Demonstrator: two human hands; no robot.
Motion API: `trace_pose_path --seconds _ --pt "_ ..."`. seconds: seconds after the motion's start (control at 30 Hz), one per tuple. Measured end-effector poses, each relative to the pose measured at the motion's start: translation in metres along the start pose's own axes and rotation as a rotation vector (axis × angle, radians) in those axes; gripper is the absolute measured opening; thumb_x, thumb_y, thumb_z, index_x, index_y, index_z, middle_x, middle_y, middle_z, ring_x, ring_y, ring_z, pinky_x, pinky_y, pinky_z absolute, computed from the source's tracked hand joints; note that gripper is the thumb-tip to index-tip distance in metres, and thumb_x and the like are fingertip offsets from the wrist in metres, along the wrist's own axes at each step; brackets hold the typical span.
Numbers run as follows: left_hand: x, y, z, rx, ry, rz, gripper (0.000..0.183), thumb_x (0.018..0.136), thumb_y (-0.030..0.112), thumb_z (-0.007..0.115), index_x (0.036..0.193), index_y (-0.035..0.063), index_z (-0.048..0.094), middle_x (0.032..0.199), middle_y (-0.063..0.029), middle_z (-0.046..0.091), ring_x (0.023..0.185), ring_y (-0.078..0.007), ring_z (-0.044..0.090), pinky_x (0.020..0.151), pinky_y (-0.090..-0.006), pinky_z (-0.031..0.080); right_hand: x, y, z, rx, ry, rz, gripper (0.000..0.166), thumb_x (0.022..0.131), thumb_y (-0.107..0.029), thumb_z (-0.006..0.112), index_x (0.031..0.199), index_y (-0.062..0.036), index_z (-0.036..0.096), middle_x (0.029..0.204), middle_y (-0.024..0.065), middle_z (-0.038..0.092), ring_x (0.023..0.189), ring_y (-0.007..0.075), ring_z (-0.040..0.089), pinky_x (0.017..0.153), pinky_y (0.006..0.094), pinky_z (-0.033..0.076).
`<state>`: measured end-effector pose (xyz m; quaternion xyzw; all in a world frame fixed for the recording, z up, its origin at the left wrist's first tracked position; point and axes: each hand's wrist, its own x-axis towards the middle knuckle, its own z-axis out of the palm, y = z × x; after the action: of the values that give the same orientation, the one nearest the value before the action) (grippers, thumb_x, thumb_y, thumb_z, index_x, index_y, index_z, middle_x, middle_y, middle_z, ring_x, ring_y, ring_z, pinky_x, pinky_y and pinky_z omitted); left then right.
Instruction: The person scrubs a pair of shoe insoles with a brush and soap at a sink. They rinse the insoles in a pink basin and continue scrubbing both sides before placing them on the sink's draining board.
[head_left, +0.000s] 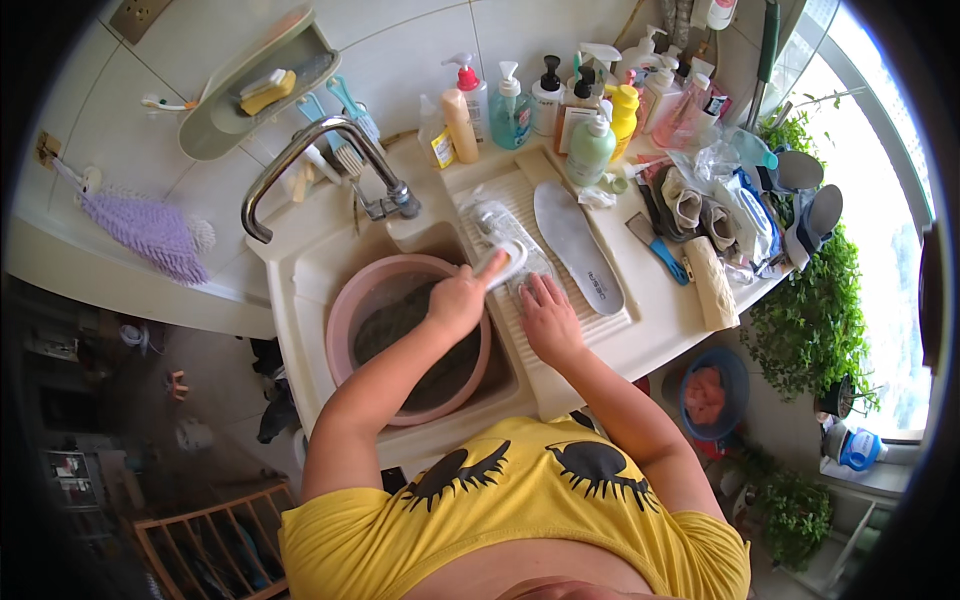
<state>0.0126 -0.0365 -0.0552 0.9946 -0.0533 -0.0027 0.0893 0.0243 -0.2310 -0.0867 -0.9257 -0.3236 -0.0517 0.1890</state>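
My left hand (457, 300) grips a white scrubbing brush (511, 259), which rests on a wet, sudsy insole (497, 219). The insole lies on the ribbed washboard (529, 169) built into the sink counter. My right hand (551, 315) is laid flat on the insole's near end, fingers slightly apart and curled around nothing. A second, grey insole (577, 244) bearing printed letters lies to the right on the board. Left of the board, a pink basin (337, 330) stands in the sink bowl, with dark, murky contents that I cannot make out.
A chrome faucet (322, 127) arches over the sink. Several pump bottles (510, 105) line the wall. To the right lie a blue-handled scraper (660, 251), a pair of shoes (686, 202) and a cream-coloured roll (711, 285). A blue bucket (739, 375) stands below the counter.
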Motion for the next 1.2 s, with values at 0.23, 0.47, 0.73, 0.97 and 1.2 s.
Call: trace_pose_path --seconds 0.23,0.47,0.73,0.97,1.2 --pt "0.026 -0.013 -0.002 0.243 0.020 0.074 0.072 0.085 0.006 0.048 0.146 0.0355 0.024 0.075 -0.0137 0.053 0.057 -0.0296 0.061 0.051 -0.0412 0.052 0.008 0.005 -0.012 0.148 0.033 -0.094 0.036 0.079 -0.015 0.059 0.115 -0.0073 0.059 0.126 0.0145 0.053 0.120 0.0314 0.049 0.101 0.0400 0.040" --pt "0.081 -0.024 0.000 0.191 -0.041 -0.134 0.071 0.085 0.005 0.047 0.146 0.0346 0.024 0.083 -0.0154 0.059 0.069 -0.0307 0.064 0.061 -0.0411 0.053 0.004 0.010 -0.017 0.178 -0.024 -0.095 0.039 0.080 -0.016 0.060 0.119 -0.0129 0.060 0.131 0.0106 0.052 0.123 0.0278 0.048 0.101 0.0381 0.040" --pt "0.074 -0.033 -0.002 0.281 -0.064 0.030 0.072 0.086 0.008 0.048 0.147 0.0373 0.021 0.080 -0.0150 0.059 0.063 -0.0296 0.064 0.057 -0.0413 0.053 0.010 0.015 -0.020 0.232 -0.088 -0.105 0.041 0.080 -0.015 0.060 0.121 -0.0159 0.060 0.136 0.0081 0.049 0.124 0.0265 0.047 0.101 0.0374 0.042" --pt "0.053 0.002 0.011 0.182 -0.096 0.048 0.072 0.086 0.009 0.049 0.147 0.0378 0.021 0.081 -0.0162 0.055 0.065 -0.0307 0.063 0.055 -0.0417 0.053 0.007 0.015 -0.029 0.214 -0.182 -0.073 0.040 0.081 -0.014 0.059 0.121 -0.0155 0.060 0.137 0.0075 0.048 0.126 0.0264 0.045 0.103 0.0371 0.039" --pt "0.077 -0.045 0.000 0.366 0.026 0.072 0.076 0.085 0.004 0.047 0.147 0.0362 0.018 0.071 -0.0118 0.055 0.054 -0.0263 0.061 0.047 -0.0392 0.051 0.008 0.014 -0.021 0.244 -0.165 -0.112 0.041 0.080 -0.013 0.060 0.121 -0.0147 0.059 0.139 0.0069 0.046 0.127 0.0263 0.044 0.105 0.0378 0.037"
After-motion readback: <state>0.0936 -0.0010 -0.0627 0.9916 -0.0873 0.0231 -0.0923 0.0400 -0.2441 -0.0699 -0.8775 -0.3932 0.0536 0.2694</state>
